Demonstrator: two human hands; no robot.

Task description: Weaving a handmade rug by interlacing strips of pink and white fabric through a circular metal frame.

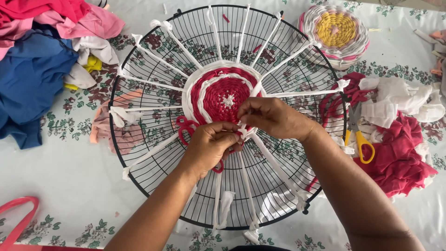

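A black round wire grille (139, 60) lies flat on the table, with white cloth strips (153, 83) tied from its rim to the centre like spokes. A round woven disc of red and white cloth (218, 93) sits in the middle. My left hand (209, 146) pinches a white strip at the disc's lower edge, with a red cloth loop (183, 128) beside it. My right hand (272, 116) grips the same white strip (242, 132) just right of the left hand.
A finished yellow, pink and white woven round (334, 30) lies at the top right. Yellow-handled scissors (360, 139) rest on red and white cloth scraps (399, 153) at the right. Blue, pink and yellow fabric (32, 74) is piled at the left. A pink handle (18, 218) shows bottom left.
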